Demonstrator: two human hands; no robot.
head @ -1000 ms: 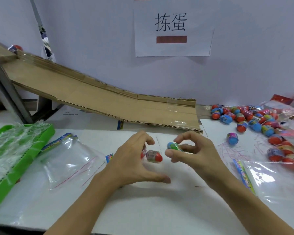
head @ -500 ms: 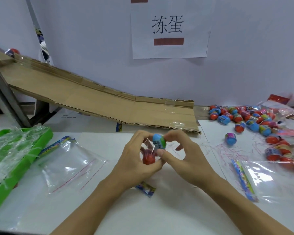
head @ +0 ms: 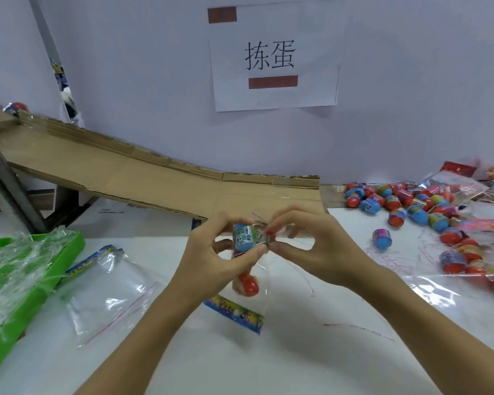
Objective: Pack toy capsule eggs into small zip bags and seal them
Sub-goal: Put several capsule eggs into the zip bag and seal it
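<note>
Near the body, low in the view, both forearms reach forward over the white table [head: 297,366]. Left hand [head: 211,266] pinches the mouth of a clear zip bag [head: 257,283] between thumb & fingers, prob. to keep it open. One red egg [head: 247,283] already hangs in the bag bottom, above the coloured header strip [head: 234,313]. Right hand [head: 320,252] pinches the other side of the mouth w/ thumb & forefinger, and a blue egg [head: 242,237] sits at the opening between both hands, so it seems to go in next. Sealing is not yet done. At left lie an empty bag [head: 109,292] and a green tray [head: 72,246]. Further right, well apart, is the egg pile [head: 411,206], within reach for refill. Behind stands a cardboard ramp [head: 143,178], then a paper sign [head: 271,55] on the wall.
</note>
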